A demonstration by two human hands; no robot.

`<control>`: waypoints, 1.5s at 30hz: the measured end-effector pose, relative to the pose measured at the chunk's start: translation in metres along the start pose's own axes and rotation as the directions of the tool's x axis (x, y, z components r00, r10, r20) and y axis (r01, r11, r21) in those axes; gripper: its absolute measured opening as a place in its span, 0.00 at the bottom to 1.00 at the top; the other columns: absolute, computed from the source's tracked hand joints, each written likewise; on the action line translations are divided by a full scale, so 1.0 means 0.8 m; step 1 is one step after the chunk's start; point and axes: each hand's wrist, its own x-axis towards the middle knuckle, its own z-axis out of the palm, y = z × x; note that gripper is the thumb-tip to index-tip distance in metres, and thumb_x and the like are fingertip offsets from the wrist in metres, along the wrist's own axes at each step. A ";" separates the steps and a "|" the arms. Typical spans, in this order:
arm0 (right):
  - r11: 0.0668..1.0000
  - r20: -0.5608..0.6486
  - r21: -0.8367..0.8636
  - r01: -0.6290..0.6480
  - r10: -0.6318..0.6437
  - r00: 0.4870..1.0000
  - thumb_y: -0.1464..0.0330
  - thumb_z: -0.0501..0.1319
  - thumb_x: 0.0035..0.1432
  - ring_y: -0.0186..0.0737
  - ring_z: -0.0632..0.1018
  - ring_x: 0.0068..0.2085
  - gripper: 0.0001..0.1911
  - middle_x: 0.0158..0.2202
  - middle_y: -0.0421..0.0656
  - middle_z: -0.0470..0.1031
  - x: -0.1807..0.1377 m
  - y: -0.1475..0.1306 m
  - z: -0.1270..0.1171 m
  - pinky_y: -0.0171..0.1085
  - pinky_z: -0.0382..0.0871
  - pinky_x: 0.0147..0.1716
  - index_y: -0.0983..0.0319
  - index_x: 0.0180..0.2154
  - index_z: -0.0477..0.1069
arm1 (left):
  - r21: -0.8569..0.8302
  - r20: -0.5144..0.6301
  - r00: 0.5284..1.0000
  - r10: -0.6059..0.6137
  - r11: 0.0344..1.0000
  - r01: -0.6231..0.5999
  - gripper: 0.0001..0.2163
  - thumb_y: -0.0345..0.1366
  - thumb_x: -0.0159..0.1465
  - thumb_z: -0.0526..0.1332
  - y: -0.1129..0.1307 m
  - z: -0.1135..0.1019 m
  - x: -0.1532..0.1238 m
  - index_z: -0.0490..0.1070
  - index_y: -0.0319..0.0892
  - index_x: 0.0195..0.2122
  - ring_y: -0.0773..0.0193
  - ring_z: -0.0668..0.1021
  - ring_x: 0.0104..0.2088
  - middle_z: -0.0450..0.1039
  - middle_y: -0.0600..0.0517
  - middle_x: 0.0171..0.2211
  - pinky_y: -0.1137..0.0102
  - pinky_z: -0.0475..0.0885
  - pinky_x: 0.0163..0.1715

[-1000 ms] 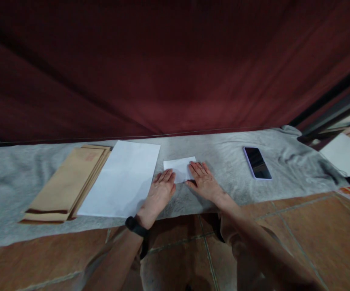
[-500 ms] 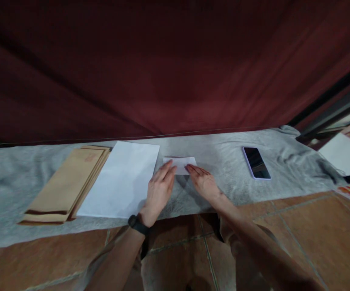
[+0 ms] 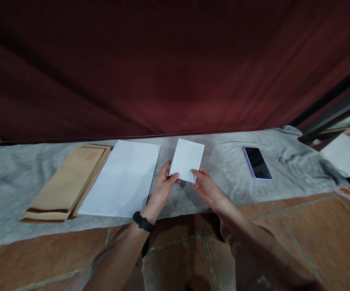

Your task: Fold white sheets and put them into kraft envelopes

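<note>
Both hands hold up a small folded white paper [image 3: 187, 159] above the grey cloth [image 3: 223, 190]. My left hand [image 3: 162, 189] pinches its lower left corner; a black band sits on that wrist. My right hand [image 3: 207, 188] pinches the lower right corner. The paper stands tilted, its face towards me. A stack of white sheets [image 3: 123, 178] lies just left of my left hand.
A pile of brown envelopes [image 3: 67, 184] lies at the left on the cloth. A phone [image 3: 257, 162] with a dark screen rests to the right. Another white sheet [image 3: 343, 155] lies at the far right. A dark red curtain [image 3: 163, 68] hangs behind; the floor is tiled.
The folded paper lay flat under both palms a second ago. Both hands have since pinched its near edge and lifted it off the cloth, turning it upright.
</note>
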 end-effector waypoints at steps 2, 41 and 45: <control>1.000 -0.010 -0.029 0.010 -0.010 1.000 0.51 0.60 0.58 0.49 0.83 0.44 0.19 0.40 0.49 0.83 0.003 0.004 -0.007 0.45 0.78 0.39 0.59 0.43 0.72 | 0.065 -0.013 1.000 0.002 0.998 -0.001 0.28 0.34 0.60 0.64 0.001 -0.003 0.004 0.66 0.40 0.62 0.63 0.81 0.32 0.80 0.50 0.38 0.67 0.79 0.34; -0.028 0.500 -0.859 0.511 -0.266 0.824 0.62 0.44 0.74 0.46 0.59 0.71 0.28 0.71 0.48 0.57 -0.015 0.032 -0.013 0.50 0.52 0.70 0.66 0.69 0.56 | 0.871 0.138 0.906 0.400 0.386 -0.304 0.20 0.30 0.69 0.52 0.004 0.002 0.011 0.67 0.39 0.62 0.52 0.74 0.58 0.70 0.39 0.59 0.56 0.70 0.59; -0.083 0.537 -0.839 0.537 -0.278 0.797 0.67 0.49 0.71 0.49 0.58 0.71 0.29 0.71 0.51 0.55 -0.015 0.038 -0.016 0.52 0.52 0.70 0.69 0.69 0.55 | 0.846 0.236 0.879 0.414 0.357 -0.396 0.22 0.40 0.74 0.46 -0.014 0.029 -0.009 0.64 0.35 0.63 0.52 0.69 0.65 0.66 0.37 0.64 0.55 0.66 0.64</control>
